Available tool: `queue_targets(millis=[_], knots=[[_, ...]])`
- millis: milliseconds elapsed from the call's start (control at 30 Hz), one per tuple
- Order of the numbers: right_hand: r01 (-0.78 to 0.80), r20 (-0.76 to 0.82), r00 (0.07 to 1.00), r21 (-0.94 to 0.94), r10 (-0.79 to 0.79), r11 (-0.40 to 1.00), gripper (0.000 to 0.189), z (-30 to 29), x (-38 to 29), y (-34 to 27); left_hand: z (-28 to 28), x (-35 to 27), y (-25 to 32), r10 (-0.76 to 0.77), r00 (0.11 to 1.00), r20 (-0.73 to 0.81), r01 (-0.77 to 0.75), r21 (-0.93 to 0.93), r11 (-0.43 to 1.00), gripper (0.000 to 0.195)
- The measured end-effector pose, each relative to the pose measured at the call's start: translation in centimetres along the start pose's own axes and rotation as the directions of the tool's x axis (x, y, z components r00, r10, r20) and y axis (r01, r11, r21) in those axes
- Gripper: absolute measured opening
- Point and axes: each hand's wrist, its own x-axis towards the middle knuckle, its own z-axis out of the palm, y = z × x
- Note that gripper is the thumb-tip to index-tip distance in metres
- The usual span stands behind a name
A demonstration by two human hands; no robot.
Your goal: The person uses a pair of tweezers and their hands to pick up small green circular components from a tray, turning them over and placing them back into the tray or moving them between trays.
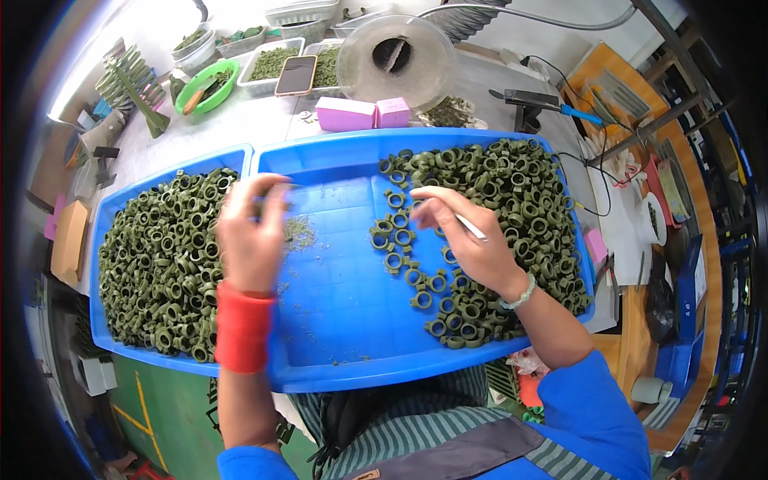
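Observation:
Many small olive-green rings with tabs (pixel 534 225) fill the right side of a blue plastic tray (pixel 336 372). My right hand (pixel 468 240) is over their left edge, its fingers curled round a slim white-and-metal hand tool (pixel 472 228) whose tip I cannot make out. A second blue tray (pixel 162 174) at the left is heaped with similar green rings (pixel 162 264). Above the border between the trays is my left hand (pixel 255 231), blurred, with a red wristband below it; something dark green shows between its thumb and fingers, probably a ring. Green shavings (pixel 298 233) lie beside it on the tray floor.
Behind the trays stand pink boxes (pixel 346 114), a phone (pixel 296 75) on tubs of green parts, a green bowl (pixel 207 87) with a wooden-handled tool, and a round clear hood (pixel 396 60). A clamp-like device with a blue handle (pixel 581 114) is at the back right, near loose cables.

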Motion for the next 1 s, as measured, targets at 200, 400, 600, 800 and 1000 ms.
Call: queue_targets(millis=[200, 400, 600, 800, 1000], knots=[[0.223, 0.332, 0.942, -0.506, -0.050, 0.833, 0.012, 0.3, -0.6, 3.7, -9.5, 0.3, -6.3, -0.027, 0.992, -0.124, 0.126, 0.924, 0.361, 0.041], [0.202, 0.336, 0.942, -0.543, -0.009, 0.815, 0.017, 0.8, -0.5, 5.4, -1.5, -0.7, -2.4, 0.220, 0.948, 0.230, -0.279, 0.273, 0.920, 0.027], [0.029, 0.220, 0.974, -0.329, 0.046, 0.944, 0.021, 0.7, -0.1, 2.6, 6.2, -4.3, 1.0, -0.213, 0.718, 0.663, 0.490, -0.264, 0.831, 0.036], [0.150, 0.221, 0.970, -0.225, -0.099, 0.963, 0.024, 0.5, 0.0, 1.5, 6.4, -4.2, 0.5, -0.270, 0.495, 0.826, 0.869, -0.473, 0.146, 0.032], [0.229, 0.274, 0.943, -0.125, -0.188, 0.965, 0.025, 0.2, 0.3, 0.2, 6.5, -4.4, -0.9, -0.246, 0.471, 0.847, 0.877, -0.481, 0.025, 0.028]])
